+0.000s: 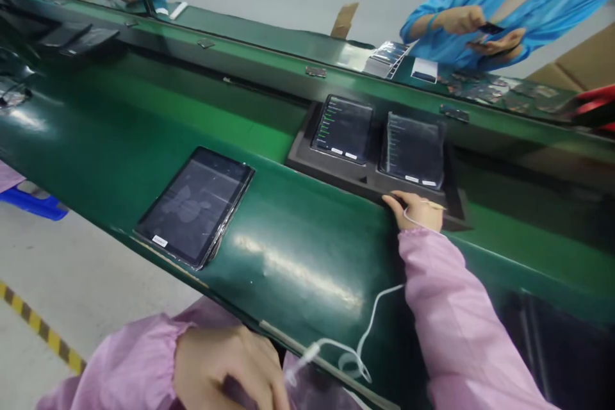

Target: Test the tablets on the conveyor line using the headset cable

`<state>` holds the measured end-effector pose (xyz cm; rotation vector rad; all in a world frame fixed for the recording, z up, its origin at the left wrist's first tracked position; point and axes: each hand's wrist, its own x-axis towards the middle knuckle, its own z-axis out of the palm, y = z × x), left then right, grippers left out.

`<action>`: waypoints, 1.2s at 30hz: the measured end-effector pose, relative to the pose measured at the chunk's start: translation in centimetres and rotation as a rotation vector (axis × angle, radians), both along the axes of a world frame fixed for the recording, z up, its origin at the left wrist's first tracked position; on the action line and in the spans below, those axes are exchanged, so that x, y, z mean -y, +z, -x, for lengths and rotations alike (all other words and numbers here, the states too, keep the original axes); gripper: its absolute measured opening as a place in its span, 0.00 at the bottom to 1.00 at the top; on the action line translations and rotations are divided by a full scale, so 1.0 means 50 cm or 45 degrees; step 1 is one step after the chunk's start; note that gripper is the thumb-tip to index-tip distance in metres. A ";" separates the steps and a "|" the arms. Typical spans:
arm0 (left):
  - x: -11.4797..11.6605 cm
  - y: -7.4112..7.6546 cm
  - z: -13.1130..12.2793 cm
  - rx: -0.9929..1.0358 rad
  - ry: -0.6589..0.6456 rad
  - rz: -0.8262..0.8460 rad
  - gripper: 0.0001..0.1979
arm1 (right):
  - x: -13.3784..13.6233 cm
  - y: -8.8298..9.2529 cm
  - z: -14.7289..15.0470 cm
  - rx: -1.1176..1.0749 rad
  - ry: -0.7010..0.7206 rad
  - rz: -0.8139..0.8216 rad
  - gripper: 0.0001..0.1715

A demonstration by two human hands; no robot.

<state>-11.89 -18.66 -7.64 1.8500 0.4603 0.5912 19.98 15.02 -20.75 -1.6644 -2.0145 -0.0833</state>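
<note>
Two black rectangular tablets [413,150] lie on a dark flat tray [336,173], the right hand [419,211], thumb spread, at its near edge; the left hand [235,359] curls; both holds are unclear. Jerking could slide tablets.

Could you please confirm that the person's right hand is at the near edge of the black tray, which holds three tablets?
Not quite: the head view shows two tablets in the black tray, not three; the right hand is indeed at its near edge.
</note>
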 end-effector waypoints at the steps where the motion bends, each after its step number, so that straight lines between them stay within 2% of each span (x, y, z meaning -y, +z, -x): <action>1: 0.008 0.012 0.019 0.060 0.123 0.020 0.27 | 0.002 0.001 0.010 -0.033 -0.001 -0.024 0.26; 3: 0.026 0.035 0.051 0.130 0.334 0.084 0.23 | 0.031 0.010 0.044 -0.165 0.041 -0.112 0.28; 4: 0.034 0.043 0.064 0.139 0.384 0.116 0.20 | 0.057 0.020 0.070 -0.263 0.089 -0.164 0.28; 6: 0.047 0.051 0.094 0.136 0.496 0.096 0.14 | 0.125 0.048 0.145 -0.498 0.216 -0.227 0.28; 7: 0.051 0.051 0.114 0.106 0.604 0.021 0.12 | 0.163 0.063 0.195 -0.637 0.274 -0.203 0.26; 9: 0.048 0.047 0.168 -0.056 0.962 -0.219 0.09 | 0.233 0.090 0.311 -0.913 0.451 0.026 0.23; 11: 0.028 0.040 0.240 -0.302 1.433 -0.431 0.08 | 0.287 0.106 0.434 -1.186 0.629 0.417 0.23; 13: -0.007 0.032 0.320 -0.505 1.816 -0.448 0.11 | 0.318 0.110 0.537 -1.254 0.693 0.541 0.25; 14: -0.028 0.027 0.357 -0.550 1.915 -0.363 0.17 | 0.326 0.110 0.575 -1.291 0.701 0.577 0.27; 16: -0.070 0.017 0.419 -0.549 1.934 -0.087 0.30 | 0.333 0.107 0.623 -1.353 0.678 0.586 0.28; 18: -0.103 0.005 0.458 -0.524 1.862 0.073 0.38 | 0.334 0.104 0.639 -1.421 0.641 0.583 0.28; 21: -0.127 -0.010 0.477 -0.478 1.805 0.121 0.41 | 0.335 0.103 0.642 -1.504 0.594 0.587 0.30; 24: -0.125 -0.013 0.467 -0.415 1.793 0.136 0.41 | 0.344 0.100 0.654 -1.580 0.533 0.624 0.32; 28: -0.109 0.012 0.426 -0.360 1.753 0.137 0.39 | 0.368 0.092 0.675 -1.700 0.376 0.678 0.41; 30: -0.100 0.029 0.391 -0.336 1.709 0.126 0.37 | 0.380 0.090 0.664 -1.767 0.289 0.673 0.45; 33: -0.087 0.039 0.317 -0.265 1.648 0.146 0.35 | 0.397 0.099 0.598 -1.865 0.220 0.613 0.44; 36: -0.085 0.010 0.226 -0.144 1.571 0.240 0.34 | 0.414 0.109 0.490 -1.932 0.177 0.493 0.41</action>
